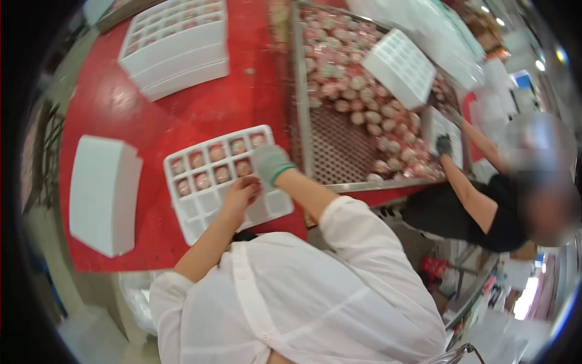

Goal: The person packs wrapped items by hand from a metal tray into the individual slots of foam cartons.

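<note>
A white foam tray (200, 213) with square compartments lies on the red table in front of me. Round pink-and-white wrapped pieces (222, 175) fill compartments in its two far rows; nearer ones are bare. My left hand (242, 193), ungloved, is over the tray's middle with its fingers curled together. Beside it, my right hand (271, 162) wears a grey glove with a green cuff and bends down over the right end of the tray. Its fingers look closed, but their tips are hidden. What either hand holds, if anything, I cannot make out.
Stacked filled trays (182, 64) stand at the back left, and upended white foam trays (100, 194) at the near left. Right of the table, a metal-rimmed bin (339, 187) holds many wrapped pieces and a tilted foam tray (400, 67). A co-worker (485, 206) handles another tray there.
</note>
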### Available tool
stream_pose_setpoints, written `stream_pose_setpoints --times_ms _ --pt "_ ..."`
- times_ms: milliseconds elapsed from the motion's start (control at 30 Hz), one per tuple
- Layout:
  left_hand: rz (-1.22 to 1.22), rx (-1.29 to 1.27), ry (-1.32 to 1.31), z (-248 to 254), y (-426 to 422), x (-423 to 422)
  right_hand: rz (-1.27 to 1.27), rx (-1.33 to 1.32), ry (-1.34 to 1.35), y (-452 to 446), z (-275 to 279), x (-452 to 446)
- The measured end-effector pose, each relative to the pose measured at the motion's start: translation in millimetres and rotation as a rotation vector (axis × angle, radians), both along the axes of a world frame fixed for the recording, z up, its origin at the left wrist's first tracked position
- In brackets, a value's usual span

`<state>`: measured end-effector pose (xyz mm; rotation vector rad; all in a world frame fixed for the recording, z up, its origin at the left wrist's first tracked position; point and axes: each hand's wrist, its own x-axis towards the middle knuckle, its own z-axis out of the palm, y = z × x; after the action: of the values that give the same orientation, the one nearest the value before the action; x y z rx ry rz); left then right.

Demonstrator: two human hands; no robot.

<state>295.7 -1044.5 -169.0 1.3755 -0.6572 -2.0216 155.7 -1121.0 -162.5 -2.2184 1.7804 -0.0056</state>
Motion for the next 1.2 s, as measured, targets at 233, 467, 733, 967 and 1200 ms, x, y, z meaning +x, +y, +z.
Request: stream_pose_setpoints --times_ms 233,467,733,967,1200 --pt "-0.027 0.013 0.058 -7.4 -1.8 7.0 0.170 0.142 -0.139 -4.3 -3.7 -19.5" --pt "-0.081 -0.094 0.159 -9.9 1.9 17.2 -0.381 -0.219 -0.090 15.8 75.4 -214.4" --pt "-0.182 -0.151 0.068 -39.7 1.7 20.6 -0.342 0.551 0.660 49.8 -71.6 -382.8" --pt "-0.138 -0.171 0.114 -25.0 6.4 20.1 -0.490 0.065 0.537 57.1 -19.1 -348.6" --pt "-0.157 -0.412 -0.090 -22.4 -2.7 12.1 -0.681 0.190 0.415 25.0 46.1 -299.7"
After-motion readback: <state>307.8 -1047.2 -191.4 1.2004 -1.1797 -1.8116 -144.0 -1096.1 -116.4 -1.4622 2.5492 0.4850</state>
